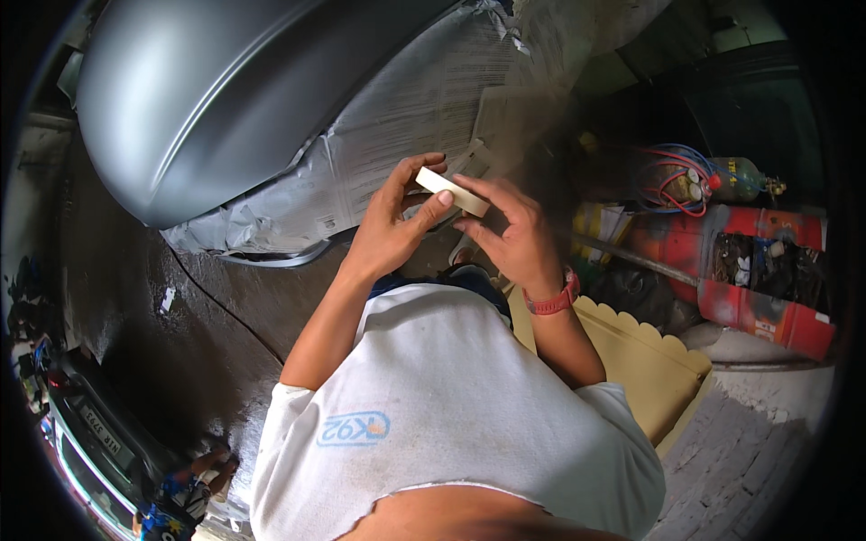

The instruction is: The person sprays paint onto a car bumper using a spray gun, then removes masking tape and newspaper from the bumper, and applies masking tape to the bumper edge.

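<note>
My left hand (398, 213) and my right hand (511, 222) hold a cream roll of tape (468, 199) between them, in front of my chest. The left thumb rests against the roll's face and its fingers curl round the near-left end. The right fingers grip the other end, with a red band on that wrist. Just beyond the hands, newspaper-like masking sheets (388, 117) cover part of a grey car body panel (207, 81), whose curved surface fills the upper left.
A hose or cable (216, 299) crosses the wet floor. At right are a gas cylinder with hoses (735, 185), a cut red drum (767, 325) and a yellow scalloped board (649, 361). Another car (90, 455) and a crouching person (180, 496) are at lower left.
</note>
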Action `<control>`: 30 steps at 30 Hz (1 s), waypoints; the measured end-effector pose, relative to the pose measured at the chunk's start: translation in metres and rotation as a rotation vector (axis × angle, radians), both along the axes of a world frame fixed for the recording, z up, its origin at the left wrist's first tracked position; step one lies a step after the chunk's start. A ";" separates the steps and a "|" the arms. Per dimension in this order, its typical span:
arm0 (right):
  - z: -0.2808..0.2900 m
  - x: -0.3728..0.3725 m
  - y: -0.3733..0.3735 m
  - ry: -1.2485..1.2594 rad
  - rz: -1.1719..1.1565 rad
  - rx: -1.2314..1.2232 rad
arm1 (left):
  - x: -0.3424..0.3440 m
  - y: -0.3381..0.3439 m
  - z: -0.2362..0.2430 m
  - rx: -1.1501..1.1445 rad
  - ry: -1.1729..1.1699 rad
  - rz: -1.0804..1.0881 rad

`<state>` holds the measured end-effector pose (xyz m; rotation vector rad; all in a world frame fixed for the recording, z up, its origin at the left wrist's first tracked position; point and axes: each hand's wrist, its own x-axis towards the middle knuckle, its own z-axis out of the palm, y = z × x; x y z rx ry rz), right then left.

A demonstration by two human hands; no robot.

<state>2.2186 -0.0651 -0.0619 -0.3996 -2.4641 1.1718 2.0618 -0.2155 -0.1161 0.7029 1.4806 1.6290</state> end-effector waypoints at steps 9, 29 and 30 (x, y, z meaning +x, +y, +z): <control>-0.034 0.052 0.151 0.099 0.173 -0.115 | 0.074 0.126 -0.020 0.012 -0.425 0.124; -0.021 0.078 0.226 0.052 0.473 0.089 | 0.126 0.155 0.057 -0.288 1.130 0.293; -0.020 0.077 0.223 0.048 0.470 0.084 | 0.122 0.152 0.053 -0.261 1.132 0.290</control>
